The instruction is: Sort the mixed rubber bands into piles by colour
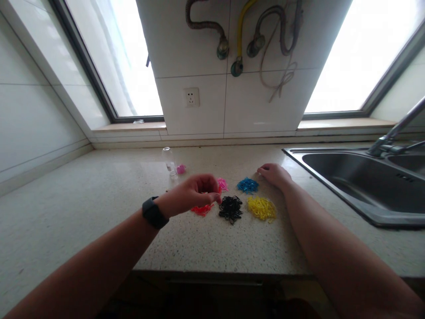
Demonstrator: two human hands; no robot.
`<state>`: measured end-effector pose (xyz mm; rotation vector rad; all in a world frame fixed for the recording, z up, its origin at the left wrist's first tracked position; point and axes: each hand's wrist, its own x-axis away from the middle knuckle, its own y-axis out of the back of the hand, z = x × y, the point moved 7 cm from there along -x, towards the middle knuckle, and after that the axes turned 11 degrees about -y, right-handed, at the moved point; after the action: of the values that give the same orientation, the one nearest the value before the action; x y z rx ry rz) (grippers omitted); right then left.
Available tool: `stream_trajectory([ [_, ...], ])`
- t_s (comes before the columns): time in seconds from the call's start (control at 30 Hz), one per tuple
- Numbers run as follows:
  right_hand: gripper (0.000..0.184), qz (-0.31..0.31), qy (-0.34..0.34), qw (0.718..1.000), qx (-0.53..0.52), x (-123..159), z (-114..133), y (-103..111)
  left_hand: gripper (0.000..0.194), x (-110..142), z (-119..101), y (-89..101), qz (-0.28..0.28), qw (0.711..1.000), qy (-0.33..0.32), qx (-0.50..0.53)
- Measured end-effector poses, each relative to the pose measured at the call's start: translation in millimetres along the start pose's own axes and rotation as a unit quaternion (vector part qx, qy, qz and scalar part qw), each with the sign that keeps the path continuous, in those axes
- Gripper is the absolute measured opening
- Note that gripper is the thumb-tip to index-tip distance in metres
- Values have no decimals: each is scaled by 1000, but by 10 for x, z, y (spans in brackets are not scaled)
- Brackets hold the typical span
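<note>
Small piles of tiny rubber bands lie on the speckled countertop (99, 208): red (202, 209), black (230, 208), yellow (262, 208), blue (247, 185) and pink (222, 183). My left hand (192, 194), with a black watch on the wrist, hovers over the red pile, fingers curled into a pinch near the pink and black piles; what it holds is too small to make out. My right hand (274, 174) rests on the counter just right of the blue pile, fingers curled down.
A small clear bottle (169, 161) lies behind the piles with its pink cap (181, 169) beside it. A steel sink (358, 181) and tap (395, 133) are at the right. A tiled wall with a socket (191, 97) and hoses stands behind.
</note>
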<state>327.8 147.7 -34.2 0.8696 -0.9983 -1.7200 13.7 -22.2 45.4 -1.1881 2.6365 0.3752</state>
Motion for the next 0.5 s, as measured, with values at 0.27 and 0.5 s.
stream_trajectory([
  [0.27, 36, 8, -2, 1000, 2, 3, 1, -8, 16, 13, -64, -74, -42, 993, -11, 110],
  [0.5, 36, 4, -6, 1000, 3, -3, -8, -11, 13, 20, -183, -41, -47, 992, -38, 109],
])
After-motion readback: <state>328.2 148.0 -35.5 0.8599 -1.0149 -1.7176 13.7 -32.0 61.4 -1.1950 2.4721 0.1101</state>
